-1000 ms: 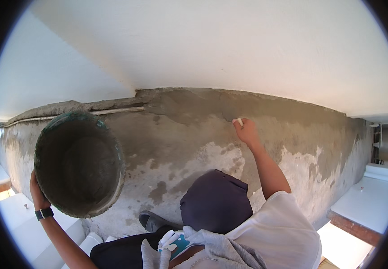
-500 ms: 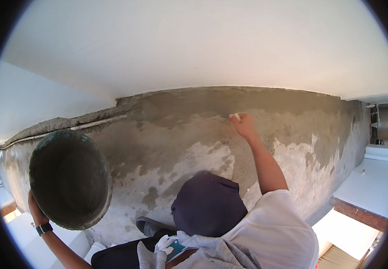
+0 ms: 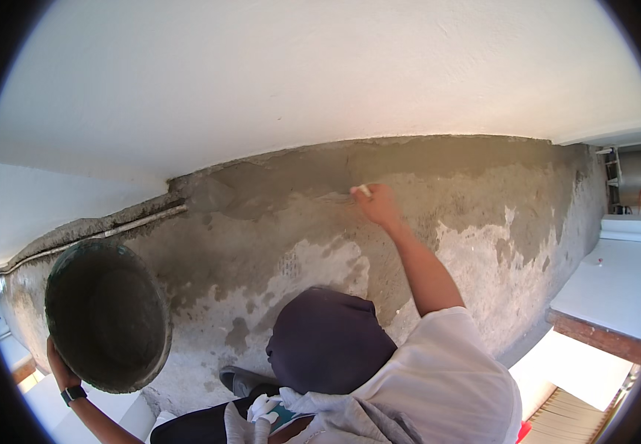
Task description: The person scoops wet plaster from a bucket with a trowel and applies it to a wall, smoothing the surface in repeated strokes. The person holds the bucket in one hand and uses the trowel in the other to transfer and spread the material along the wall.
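Note:
My left hand, with a dark watch at the wrist, grips the near left rim of a deep round tub. Its inside is coated in dark grey mortar. Out ahead, my right hand is closed round the pale handle of a trowel. The blade barely shows against the wet mortar. That hand is just below a smooth, damp grey mortar band, which runs along the lower edge of a white wall. Below the band, the rough cement surface is patchy, with pale bare areas.
A thin pale pipe lies along the wall edge behind the tub. A rounded dark cloth shape fills the near middle, beside a grey shoe. At the right stand a white ledge with a brown edge and a ladder.
My right hand has moved a little left along the mortar band with the trowel. The tub, still in my left hand, appears slightly lower and farther left; the whole view has shifted somewhat.

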`<state>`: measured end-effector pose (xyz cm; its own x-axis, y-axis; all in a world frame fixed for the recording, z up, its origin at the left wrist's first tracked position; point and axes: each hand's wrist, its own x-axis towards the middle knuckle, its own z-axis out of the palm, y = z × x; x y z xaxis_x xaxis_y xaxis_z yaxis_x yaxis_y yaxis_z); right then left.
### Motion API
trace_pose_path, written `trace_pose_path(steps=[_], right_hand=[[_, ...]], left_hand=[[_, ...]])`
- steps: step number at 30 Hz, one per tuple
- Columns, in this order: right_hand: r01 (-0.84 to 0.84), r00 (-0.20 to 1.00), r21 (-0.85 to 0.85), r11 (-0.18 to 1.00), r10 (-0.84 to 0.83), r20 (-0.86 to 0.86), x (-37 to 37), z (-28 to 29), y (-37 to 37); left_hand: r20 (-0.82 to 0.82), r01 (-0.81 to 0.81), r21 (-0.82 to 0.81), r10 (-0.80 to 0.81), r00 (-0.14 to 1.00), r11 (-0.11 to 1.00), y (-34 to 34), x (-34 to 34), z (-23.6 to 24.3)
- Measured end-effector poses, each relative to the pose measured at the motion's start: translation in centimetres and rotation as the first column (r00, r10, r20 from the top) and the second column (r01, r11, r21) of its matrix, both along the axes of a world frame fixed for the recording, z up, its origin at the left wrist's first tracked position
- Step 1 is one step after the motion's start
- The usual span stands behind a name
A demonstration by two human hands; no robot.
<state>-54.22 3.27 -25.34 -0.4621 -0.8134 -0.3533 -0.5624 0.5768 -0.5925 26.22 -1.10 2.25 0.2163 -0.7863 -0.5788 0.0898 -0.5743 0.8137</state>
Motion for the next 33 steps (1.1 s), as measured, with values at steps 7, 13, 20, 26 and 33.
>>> trace_pose_path(steps=[7,13,20,26,33], right_hand=[[0.091,0.983,-0.03,0.995,-0.094,-0.158,-11.4,0.4,3.9],[0.212,0.977,0.03,0.977,-0.213,0.013,-20.1,-0.4,6.2],[0.409,0.906,-0.017,0.912,-0.408,-0.116,-28.0,0.0,10.5],[0.385,0.919,-0.012,0.923,-0.385,-0.088,-27.5,-1.4,11.0],[0.381,0.917,0.048,0.923,-0.37,-0.152,-21.2,-3.4,7.1]], left_hand=[[-0.048,0.062,-0.005,-0.062,0.997,0.998,-0.2,0.2,-0.2],[-0.036,0.109,-0.001,-0.109,0.993,0.994,-0.3,0.1,0.1],[-0.002,0.011,0.037,-0.011,1.0,0.999,-0.1,0.5,0.2],[0.0,-0.028,0.041,0.028,1.0,0.999,0.0,0.9,-0.4],[0.019,-0.025,-0.025,0.025,0.999,0.999,0.6,2.2,-0.7]])
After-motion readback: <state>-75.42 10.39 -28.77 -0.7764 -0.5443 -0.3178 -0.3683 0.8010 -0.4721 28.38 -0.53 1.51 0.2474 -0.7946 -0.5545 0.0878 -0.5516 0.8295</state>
